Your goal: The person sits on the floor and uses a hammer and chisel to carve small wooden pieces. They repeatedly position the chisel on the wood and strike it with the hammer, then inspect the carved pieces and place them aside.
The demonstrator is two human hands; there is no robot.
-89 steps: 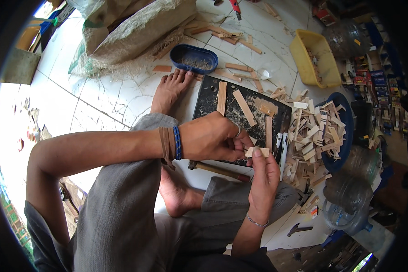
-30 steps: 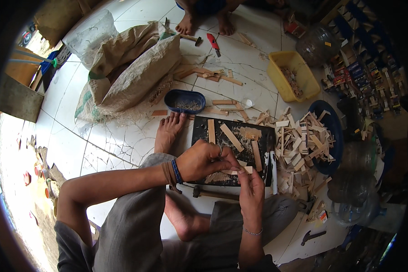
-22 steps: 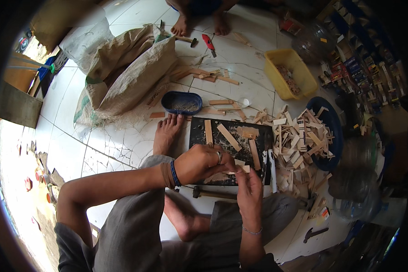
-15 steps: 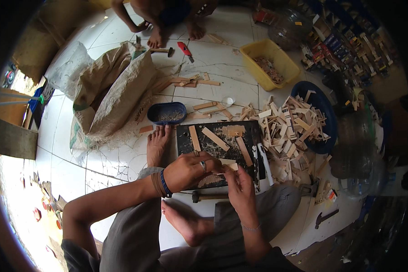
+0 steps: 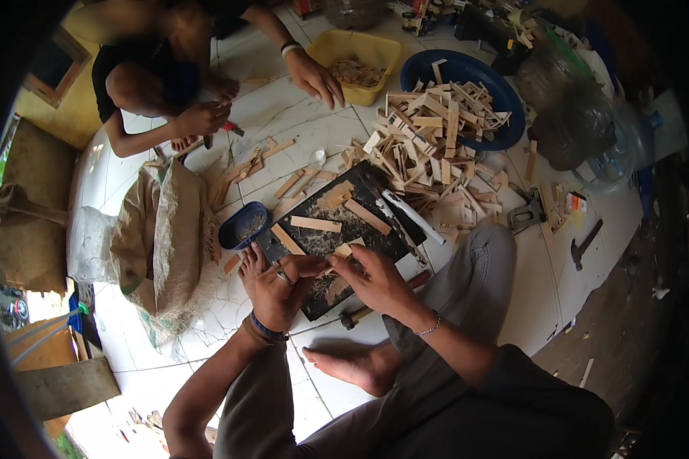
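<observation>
A small pale wooden piece (image 5: 347, 249) is pinched between my two hands over a black board (image 5: 314, 307). My left hand (image 5: 282, 292), with a ring and dark wristbands, is closed on its near left side. From the right, my right hand (image 5: 377, 284) grips it with thumb and fingers. My fingers partly hide the piece. Beyond them on the board lie three thin wooden strips: one in the middle (image 5: 316, 224), one to the right (image 5: 367, 216) and one to the left (image 5: 287, 239). Wood shavings cover parts of the board.
A heap of wooden pieces (image 5: 429, 161) spills from a blue basin (image 5: 513, 84). A yellow tub (image 5: 390, 57), blue dish (image 5: 244, 223), sack (image 5: 180, 252), white stick (image 5: 413, 216) and hammer (image 5: 586, 245) lie around. Another person's hand (image 5: 314, 76) reaches near the tub; their other hand (image 5: 204, 118) is near a red-handled tool (image 5: 233, 128).
The whole view has turned and shifted. My hands still hold the wooden piece, the left now turned more upright. The other person has stretched out an arm toward the yellow tub.
</observation>
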